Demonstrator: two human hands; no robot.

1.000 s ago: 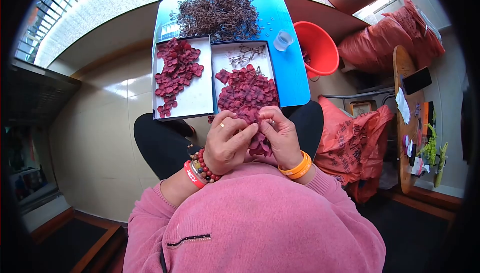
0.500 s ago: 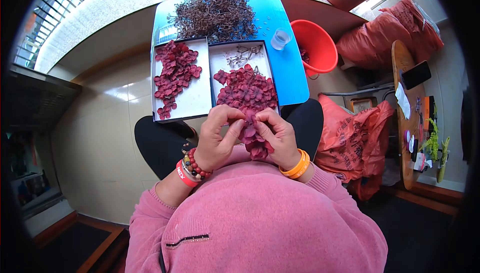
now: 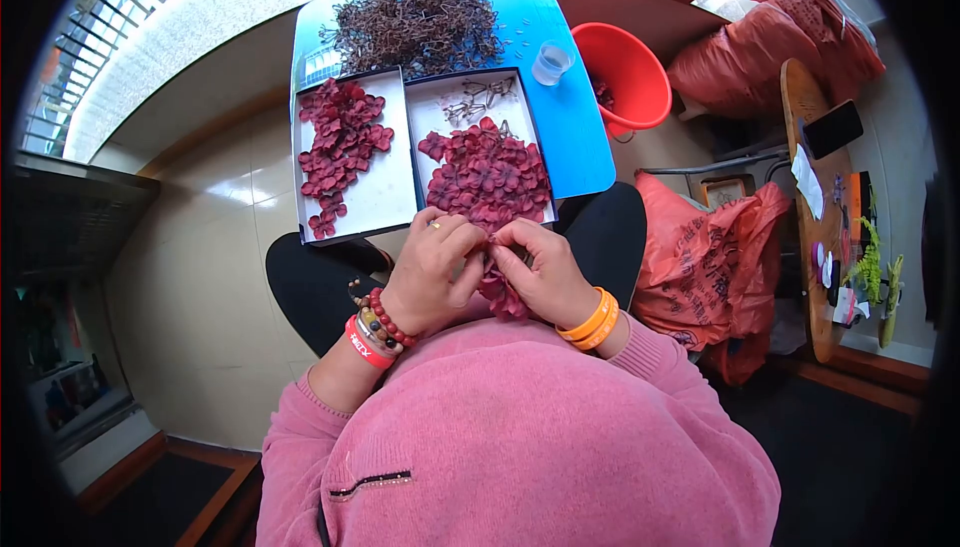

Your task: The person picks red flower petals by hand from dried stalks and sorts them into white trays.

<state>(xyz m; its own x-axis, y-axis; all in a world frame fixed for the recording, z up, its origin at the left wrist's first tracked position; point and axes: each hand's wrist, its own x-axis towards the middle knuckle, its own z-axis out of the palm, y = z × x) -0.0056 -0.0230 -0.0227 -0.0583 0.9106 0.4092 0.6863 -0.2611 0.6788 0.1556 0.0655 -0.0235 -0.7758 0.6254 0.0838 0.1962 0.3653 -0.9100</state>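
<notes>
My left hand (image 3: 436,272) and my right hand (image 3: 545,272) meet just in front of my body, fingertips pinched together on a dark red petal cluster (image 3: 499,290) that hangs between them. Just beyond my fingers, a heap of dark red petal pieces (image 3: 490,175) fills the near part of the right white tray (image 3: 435,107); several thin brown stems (image 3: 484,100) lie at its far end. More red petal pieces (image 3: 343,147) lie in the left white tray (image 3: 390,187). What my fingertips pinch exactly is too small to make out.
A pile of brown stems (image 3: 415,22) covers the back of the blue table (image 3: 575,147), near a clear cup (image 3: 551,64). Right of it stand a red bucket (image 3: 640,82) and red bags (image 3: 700,267). A wooden table (image 3: 815,317) holds a phone (image 3: 833,130).
My fingertips have come closer together over the petal cluster, and my left hand has turned so its back shows more. The view has shifted slightly, with the trays sitting a little higher and further left.
</notes>
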